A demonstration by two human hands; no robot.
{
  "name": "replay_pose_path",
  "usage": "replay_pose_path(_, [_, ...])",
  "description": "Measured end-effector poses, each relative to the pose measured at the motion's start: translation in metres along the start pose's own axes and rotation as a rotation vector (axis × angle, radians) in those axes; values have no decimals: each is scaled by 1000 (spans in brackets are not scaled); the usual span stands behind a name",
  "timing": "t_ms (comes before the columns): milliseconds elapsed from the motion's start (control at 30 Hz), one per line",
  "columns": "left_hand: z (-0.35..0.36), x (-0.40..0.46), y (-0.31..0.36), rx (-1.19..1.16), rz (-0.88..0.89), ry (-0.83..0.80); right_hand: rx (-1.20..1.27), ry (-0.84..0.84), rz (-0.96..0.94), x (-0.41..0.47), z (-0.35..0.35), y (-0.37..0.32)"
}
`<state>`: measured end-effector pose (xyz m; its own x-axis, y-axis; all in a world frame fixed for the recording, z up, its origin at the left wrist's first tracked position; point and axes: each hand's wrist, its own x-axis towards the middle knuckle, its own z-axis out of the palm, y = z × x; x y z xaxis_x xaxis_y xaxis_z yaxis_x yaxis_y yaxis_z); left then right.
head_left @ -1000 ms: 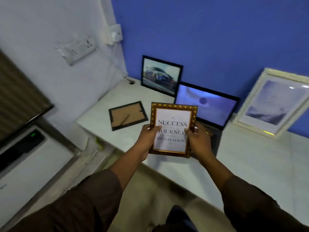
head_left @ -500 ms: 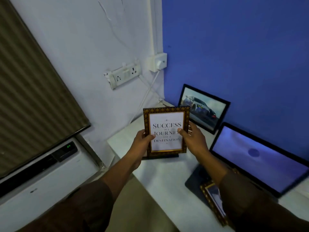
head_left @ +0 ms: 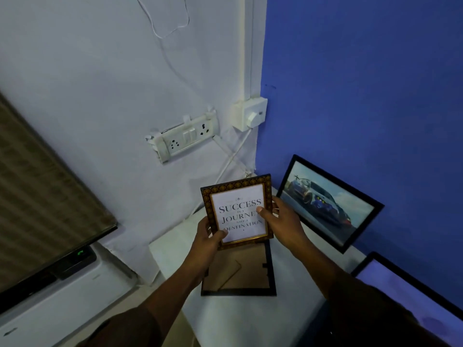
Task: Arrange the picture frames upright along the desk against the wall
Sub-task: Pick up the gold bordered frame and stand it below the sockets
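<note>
I hold a small gold-and-brown patterned frame (head_left: 238,211) with a "Success is a journey" print upright above the desk's left end, near the white wall. My left hand (head_left: 209,240) grips its lower left corner; my right hand (head_left: 281,221) grips its right edge, thumb on the glass. Under it a black frame (head_left: 240,274) lies face down on the white desk (head_left: 250,319), its brown backing up. A black-framed car picture (head_left: 328,204) leans upright against the blue wall. A larger black-framed blue picture (head_left: 413,299) stands at the lower right, partly cut off.
A white socket strip (head_left: 185,137) and a plug box (head_left: 250,113) with cables sit on the white wall above the desk corner. A white appliance (head_left: 62,296) with a green display stands left of the desk, below a striped dark panel (head_left: 37,191).
My view has swung left toward the desk corner. Both hands carried the quote frame left and farther back, from above the desk's middle to above the face-down frame by the white wall.
</note>
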<state>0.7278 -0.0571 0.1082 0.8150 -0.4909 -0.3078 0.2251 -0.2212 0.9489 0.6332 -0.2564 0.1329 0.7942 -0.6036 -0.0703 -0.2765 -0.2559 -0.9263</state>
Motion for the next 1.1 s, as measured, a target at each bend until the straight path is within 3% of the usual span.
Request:
replay_pose_path(600, [-86,172,-46,149,-116,54,99,-256,236,199,137,38])
replay_pose_path(1100, [-87,183,-50,182,-209,101,-58,-216,256,207,155,42])
